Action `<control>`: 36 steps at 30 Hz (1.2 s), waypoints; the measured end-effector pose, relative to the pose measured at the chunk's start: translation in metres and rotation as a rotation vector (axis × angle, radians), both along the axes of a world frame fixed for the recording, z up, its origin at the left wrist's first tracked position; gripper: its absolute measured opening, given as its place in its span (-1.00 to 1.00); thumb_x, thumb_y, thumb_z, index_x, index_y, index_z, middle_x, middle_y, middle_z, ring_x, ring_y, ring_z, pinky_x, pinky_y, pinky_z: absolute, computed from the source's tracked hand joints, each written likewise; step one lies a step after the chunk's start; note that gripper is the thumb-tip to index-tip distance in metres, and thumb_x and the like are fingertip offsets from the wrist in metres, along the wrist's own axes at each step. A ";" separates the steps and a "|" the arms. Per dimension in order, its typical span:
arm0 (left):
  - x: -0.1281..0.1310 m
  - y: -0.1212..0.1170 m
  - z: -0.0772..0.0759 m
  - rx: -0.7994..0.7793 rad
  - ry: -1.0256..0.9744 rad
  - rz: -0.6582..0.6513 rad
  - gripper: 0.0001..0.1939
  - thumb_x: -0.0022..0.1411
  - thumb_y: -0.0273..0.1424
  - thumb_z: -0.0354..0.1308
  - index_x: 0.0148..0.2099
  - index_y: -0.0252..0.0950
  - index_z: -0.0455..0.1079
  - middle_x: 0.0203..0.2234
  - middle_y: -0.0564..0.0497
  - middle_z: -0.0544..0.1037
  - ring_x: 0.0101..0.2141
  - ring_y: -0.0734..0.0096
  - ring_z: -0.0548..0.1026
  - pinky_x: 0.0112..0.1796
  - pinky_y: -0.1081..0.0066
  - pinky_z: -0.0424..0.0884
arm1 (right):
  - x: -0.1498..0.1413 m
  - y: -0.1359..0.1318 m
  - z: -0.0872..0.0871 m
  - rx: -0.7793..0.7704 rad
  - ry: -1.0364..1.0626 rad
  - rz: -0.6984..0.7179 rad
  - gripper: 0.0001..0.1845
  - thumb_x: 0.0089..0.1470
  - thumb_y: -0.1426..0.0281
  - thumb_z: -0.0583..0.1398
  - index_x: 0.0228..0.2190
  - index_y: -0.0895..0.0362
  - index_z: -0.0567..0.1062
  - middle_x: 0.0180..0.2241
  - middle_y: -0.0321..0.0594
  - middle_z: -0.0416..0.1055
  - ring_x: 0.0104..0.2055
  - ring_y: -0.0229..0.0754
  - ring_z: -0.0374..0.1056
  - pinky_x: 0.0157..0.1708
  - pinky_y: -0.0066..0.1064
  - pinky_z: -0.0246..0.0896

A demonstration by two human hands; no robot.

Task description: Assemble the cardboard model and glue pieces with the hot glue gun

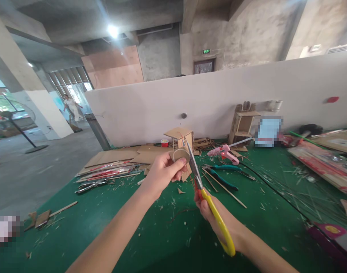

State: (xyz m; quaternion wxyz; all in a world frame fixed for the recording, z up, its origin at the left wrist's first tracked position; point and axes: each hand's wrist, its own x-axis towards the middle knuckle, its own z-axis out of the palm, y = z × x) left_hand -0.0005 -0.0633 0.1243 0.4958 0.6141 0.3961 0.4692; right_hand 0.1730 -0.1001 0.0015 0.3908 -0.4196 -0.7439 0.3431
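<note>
Pinched in my left hand [170,168] is a small round cardboard disc [181,154], held up over the table. My right hand [211,210] is closed around a pair of scissors [217,218] with yellow handles and red inner parts. The blades point up and away from me, just right of the disc; whether they touch it I cannot tell. Behind the disc stands a cardboard piece [179,133] with a flat top and a red wire on it. My right fingers are partly hidden behind the handle.
A pink glue gun [225,152] and teal-handled pliers [227,167] lie to the right, with a black cord. Flat cardboard [111,156] and wrapped sticks [108,170] are at left. A small cardboard stand [243,123] rises near the white partition [150,110]. Scraps dot the green table [105,227].
</note>
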 end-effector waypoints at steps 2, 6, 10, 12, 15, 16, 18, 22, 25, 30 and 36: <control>-0.001 -0.001 0.001 0.007 0.010 -0.004 -0.78 0.17 -0.28 0.16 -0.39 -0.31 0.24 -0.53 0.07 0.41 -0.64 0.66 0.25 -0.60 0.49 0.08 | -0.001 -0.001 0.002 -0.040 -0.016 0.002 -0.52 0.24 -0.02 -0.17 -0.28 0.10 0.27 -0.39 -0.23 0.28 -0.42 -0.25 0.18 -0.47 -0.43 0.16; -0.002 -0.002 0.003 0.028 0.050 -0.010 -0.79 0.17 -0.29 0.15 -0.40 -0.30 0.25 -0.54 0.08 0.39 -0.63 0.65 0.26 -0.59 0.48 0.10 | -0.001 -0.003 0.011 -0.034 -0.083 -0.021 -0.50 0.22 -0.04 -0.17 -0.34 0.10 0.26 -0.41 -0.24 0.27 -0.44 -0.25 0.15 -0.47 -0.40 0.13; -0.001 -0.002 0.002 0.025 0.040 -0.014 -0.79 0.18 -0.30 0.14 -0.40 -0.31 0.24 -0.54 0.08 0.39 -0.63 0.65 0.26 -0.59 0.49 0.10 | -0.003 -0.004 0.015 0.018 -0.110 -0.036 -0.47 0.21 -0.07 -0.20 -0.40 0.10 0.22 -0.47 -0.27 0.25 -0.49 -0.27 0.13 -0.50 -0.41 0.10; 0.001 -0.002 0.002 0.016 0.022 -0.017 -0.78 0.19 -0.30 0.14 -0.40 -0.31 0.23 -0.54 0.08 0.39 -0.63 0.65 0.26 -0.59 0.49 0.10 | -0.004 -0.004 0.015 0.026 -0.122 -0.058 -0.47 0.20 -0.08 -0.20 -0.43 0.09 0.21 -0.50 -0.27 0.25 -0.52 -0.28 0.13 -0.52 -0.41 0.06; 0.001 -0.002 0.002 -0.001 0.008 -0.029 -0.78 0.19 -0.30 0.14 -0.41 -0.32 0.23 -0.54 0.07 0.38 -0.62 0.66 0.24 -0.59 0.50 0.08 | -0.004 -0.004 0.014 0.024 -0.156 -0.089 -0.47 0.21 -0.06 -0.20 -0.47 0.09 0.21 -0.55 -0.29 0.23 -0.57 -0.28 0.13 -0.56 -0.42 0.02; 0.001 -0.002 0.002 -0.007 0.003 -0.034 -0.78 0.19 -0.30 0.15 -0.40 -0.32 0.24 -0.54 0.08 0.38 -0.62 0.66 0.24 -0.59 0.49 0.07 | -0.004 -0.003 0.014 0.031 -0.167 -0.103 -0.47 0.21 -0.05 -0.20 -0.48 0.09 0.21 -0.57 -0.29 0.23 -0.58 -0.28 0.12 -0.57 -0.43 0.00; -0.001 -0.001 0.001 -0.019 -0.010 -0.039 -0.78 0.18 -0.30 0.17 -0.39 -0.32 0.25 -0.55 0.08 0.36 -0.63 0.66 0.23 -0.59 0.49 0.04 | -0.004 -0.003 0.015 0.052 -0.179 -0.137 -0.46 0.21 -0.05 -0.20 -0.51 0.08 0.20 -0.60 -0.30 0.20 -0.61 -0.29 0.10 -0.59 -0.42 -0.03; -0.003 0.000 0.001 -0.027 -0.064 -0.031 -0.77 0.16 -0.30 0.19 -0.40 -0.31 0.24 -0.56 0.10 0.30 -0.63 0.67 0.15 -0.60 0.47 -0.03 | -0.002 -0.002 0.015 0.034 -0.123 -0.154 -0.50 0.20 -0.04 -0.15 -0.51 0.07 0.19 -0.64 -0.34 0.16 -0.65 -0.31 0.08 -0.63 -0.45 -0.05; -0.003 0.002 0.000 0.001 -0.128 -0.009 -0.76 0.13 -0.30 0.22 -0.41 -0.31 0.24 -0.59 0.15 0.18 -0.63 0.68 0.04 -0.60 0.45 -0.10 | -0.002 -0.001 0.011 -0.006 -0.054 -0.088 -0.54 0.21 -0.02 -0.11 -0.46 0.08 0.20 -0.62 -0.36 0.18 -0.66 -0.33 0.08 -0.64 -0.47 0.00; -0.001 0.003 0.000 0.024 -0.148 0.023 -0.76 0.11 -0.29 0.23 -0.40 -0.30 0.25 -0.61 0.17 0.09 -0.62 0.65 0.00 -0.58 0.44 -0.11 | -0.001 -0.001 0.000 -0.023 0.047 0.012 -0.49 0.23 -0.01 -0.15 -0.34 0.10 0.34 -0.42 -0.19 0.39 -0.46 -0.24 0.29 -0.49 -0.42 0.21; 0.002 0.000 0.000 0.046 -0.130 0.025 -0.77 0.13 -0.28 0.21 -0.39 -0.31 0.27 -0.61 0.17 0.12 -0.63 0.66 0.01 -0.59 0.44 -0.11 | 0.001 -0.007 0.010 0.032 -0.012 0.034 -0.44 0.18 -0.09 -0.12 -0.16 0.09 0.34 -0.27 -0.09 0.43 -0.31 -0.13 0.36 -0.36 -0.30 0.29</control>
